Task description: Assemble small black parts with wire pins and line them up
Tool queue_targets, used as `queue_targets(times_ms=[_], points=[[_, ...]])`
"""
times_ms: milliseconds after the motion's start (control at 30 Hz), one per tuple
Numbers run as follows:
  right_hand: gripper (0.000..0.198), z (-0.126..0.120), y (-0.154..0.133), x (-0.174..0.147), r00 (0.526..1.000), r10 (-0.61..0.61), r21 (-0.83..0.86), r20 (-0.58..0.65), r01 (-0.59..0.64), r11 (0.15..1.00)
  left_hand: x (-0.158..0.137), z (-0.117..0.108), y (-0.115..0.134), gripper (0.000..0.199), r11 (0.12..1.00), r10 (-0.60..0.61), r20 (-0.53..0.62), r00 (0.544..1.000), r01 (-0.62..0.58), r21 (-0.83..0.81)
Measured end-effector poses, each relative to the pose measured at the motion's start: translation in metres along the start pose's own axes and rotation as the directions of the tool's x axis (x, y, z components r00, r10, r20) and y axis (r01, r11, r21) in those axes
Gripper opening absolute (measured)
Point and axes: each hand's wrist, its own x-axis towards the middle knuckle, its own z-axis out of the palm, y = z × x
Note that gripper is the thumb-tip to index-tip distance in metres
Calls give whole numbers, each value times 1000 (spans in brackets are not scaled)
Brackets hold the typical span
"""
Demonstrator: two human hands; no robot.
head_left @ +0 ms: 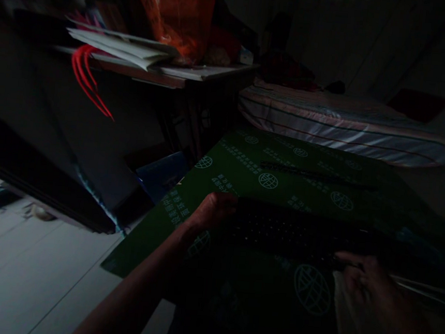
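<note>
In the head view, a black keyboard [279, 231] with small pale marks lies across a green board [238, 163] printed with white globes and lettering. The left hand [216, 208] is at the keyboard's left end, its fingers curled in around that edge and grasping it, so the keyboard extends from them toward the right. The right hand [370, 280] is at the near edge of the keyboard, toward its other end; its foremost finger points left, right beside that edge. Those fingers are bent, but it is too dark to tell whether they grip the keyboard or something else. A pale cloth-like piece [348, 310] hangs just below the right hand. Beyond the keyboard, apart from both hands, a thin dark strip [303, 172] lies on the board, with a striped bed [328, 119] farther back
</note>
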Motion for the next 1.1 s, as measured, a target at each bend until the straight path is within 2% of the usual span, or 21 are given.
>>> queue_targets(times_ms=[67, 133, 233, 367, 467, 600, 700, 900, 1100], points=[[55, 18, -19, 5, 995, 61, 37, 77, -63, 997, 5, 0, -2, 23, 999, -8, 7, 1000, 8, -52], [54, 39, -37, 12, 990, 63, 8, 124, -64, 998, 6, 1, -6, 24, 995, -19, 4, 1000, 19, -100], [44, 71, -61, 22, 978, -30, 0, 205, 30, 1000, 0, 4, -11, 24, 968, -45, -10, 999, 41, -248], [33, 108, -84, 35, 937, -131, 145, 325, 87, 986, -6, 6, -16, 20, 879, -62, 8, 998, 59, -473], [29, 129, -95, 42, 891, -144, 217, 430, 53, 975, -6, 4, -17, 16, 893, -12, 23, 1000, 21, -450], [28, 148, -98, 47, 833, -133, 212, 537, 19, 977, -4, 3, -17, 13, 906, 85, 47, 995, -57, -420], [30, 155, -93, 50, 828, -142, 185, 543, 47, 982, -2, 3, -18, 12, 916, 122, 60, 991, -89, -391], [33, 161, -83, 61, 873, -220, 99, 435, 197, 975, 1, 4, -20, 12, 929, 151, 66, 986, -119, -350], [32, 169, -81, 66, 860, -269, 30, 433, 285, 958, 2, 4, -20, 13, 933, 117, 73, 990, -85, -351]])
